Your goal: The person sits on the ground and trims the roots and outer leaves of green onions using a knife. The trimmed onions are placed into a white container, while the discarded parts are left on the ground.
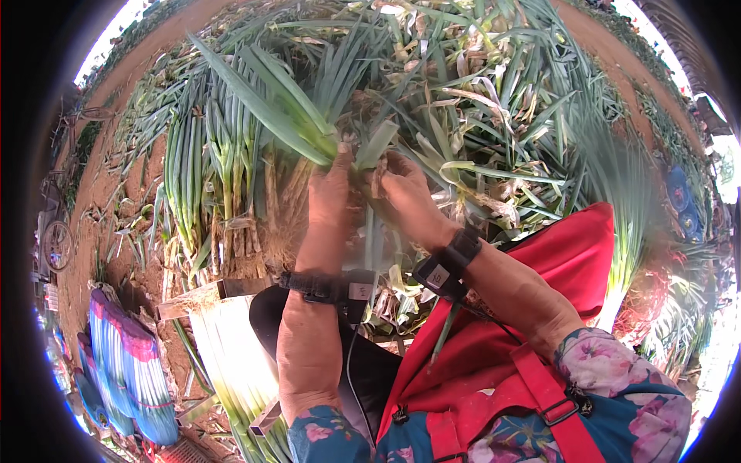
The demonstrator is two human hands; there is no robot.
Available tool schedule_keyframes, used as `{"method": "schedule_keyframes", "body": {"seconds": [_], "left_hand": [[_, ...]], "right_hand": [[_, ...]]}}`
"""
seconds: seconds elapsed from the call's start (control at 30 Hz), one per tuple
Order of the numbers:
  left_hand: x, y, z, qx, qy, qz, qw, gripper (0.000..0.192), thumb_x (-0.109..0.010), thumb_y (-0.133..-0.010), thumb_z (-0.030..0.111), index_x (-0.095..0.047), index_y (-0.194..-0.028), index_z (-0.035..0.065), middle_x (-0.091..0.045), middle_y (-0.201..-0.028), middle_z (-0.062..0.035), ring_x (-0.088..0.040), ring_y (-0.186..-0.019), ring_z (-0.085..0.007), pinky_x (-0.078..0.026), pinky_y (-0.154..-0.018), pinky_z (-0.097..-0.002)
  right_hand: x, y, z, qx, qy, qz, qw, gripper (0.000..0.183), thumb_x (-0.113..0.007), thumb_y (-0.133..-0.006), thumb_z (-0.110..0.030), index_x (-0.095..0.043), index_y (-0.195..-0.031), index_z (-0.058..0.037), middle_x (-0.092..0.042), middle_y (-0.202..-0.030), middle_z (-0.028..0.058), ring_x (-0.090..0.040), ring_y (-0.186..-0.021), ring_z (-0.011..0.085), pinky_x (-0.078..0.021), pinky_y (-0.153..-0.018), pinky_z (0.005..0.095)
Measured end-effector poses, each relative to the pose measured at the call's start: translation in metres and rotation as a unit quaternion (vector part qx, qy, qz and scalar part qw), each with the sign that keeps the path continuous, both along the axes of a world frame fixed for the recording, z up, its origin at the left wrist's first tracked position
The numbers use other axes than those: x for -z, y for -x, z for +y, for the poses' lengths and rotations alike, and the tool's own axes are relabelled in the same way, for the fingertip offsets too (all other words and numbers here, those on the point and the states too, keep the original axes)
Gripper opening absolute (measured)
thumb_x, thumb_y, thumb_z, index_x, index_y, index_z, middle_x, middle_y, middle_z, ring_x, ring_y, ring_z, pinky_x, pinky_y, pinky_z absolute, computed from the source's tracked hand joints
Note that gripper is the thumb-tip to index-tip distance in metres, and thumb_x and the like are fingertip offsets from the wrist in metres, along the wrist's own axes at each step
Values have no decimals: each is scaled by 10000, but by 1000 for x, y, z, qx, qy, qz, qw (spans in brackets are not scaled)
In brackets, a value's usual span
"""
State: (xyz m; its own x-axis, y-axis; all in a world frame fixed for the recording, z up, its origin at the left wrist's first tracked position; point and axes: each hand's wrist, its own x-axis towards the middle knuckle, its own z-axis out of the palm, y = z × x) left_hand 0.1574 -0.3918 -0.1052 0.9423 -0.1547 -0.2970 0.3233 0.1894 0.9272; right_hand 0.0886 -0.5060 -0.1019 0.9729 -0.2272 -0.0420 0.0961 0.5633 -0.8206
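Note:
Both hands meet near the middle of the view around a green onion stalk (pixel 312 130) whose broad green leaves fan up to the left. My left hand (pixel 333 182) grips it, thumb uppermost. My right hand (pixel 399 185) is closed on a dry brown outer leaf (pixel 379 176) beside a short, broken-off green leaf piece (pixel 376 144). The stalk's lower end is hidden behind the hands and blurred. Each wrist wears a black strap with a small box. Upright green onions with dry, rooted bases (pixel 231 173) stand left of my left hand.
Peeled white-stemmed green onions (pixel 231 341) lie in a metal-framed rack (pixel 191 301) at lower left, near bundles in blue and pink wrapping (pixel 130 359). A heap of leaves and peelings (pixel 498 116) spreads ahead. More green onions (pixel 625 249) are at right, beside a red apron (pixel 567 254).

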Motion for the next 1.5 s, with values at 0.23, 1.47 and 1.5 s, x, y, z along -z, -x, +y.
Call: {"method": "schedule_keyframes", "body": {"seconds": [0.23,1.47,1.5], "left_hand": [[0,-17,23,-49,72,53,995,336,-745,-914,399,-660,-1063,110,-682,-904,-47,-657,-754,-183,-512,-624,-317],[-31,-2,63,69,149,-35,986,442,-562,-1021,376,-571,-1327,55,-637,-1167,-50,-575,-1104,-171,-451,-980,-373],[-30,2,60,77,152,-41,985,441,-562,-1022,372,-571,-1324,51,-637,-1168,-51,-572,-1104,-172,-447,-982,-368]], "right_hand": [[-16,28,-11,58,-121,89,987,285,-637,-924,-67,-586,-1202,-38,-670,-1055,61,-658,-922,168,-542,-798,312],[-37,-20,-17,-242,298,13,923,568,-640,-968,-403,-555,-1347,12,-622,-1237,77,-585,-1133,152,-463,-991,306],[-44,-20,-8,-250,280,11,927,597,-656,-958,-404,-536,-1361,19,-621,-1236,79,-586,-1126,149,-470,-977,301]]}}
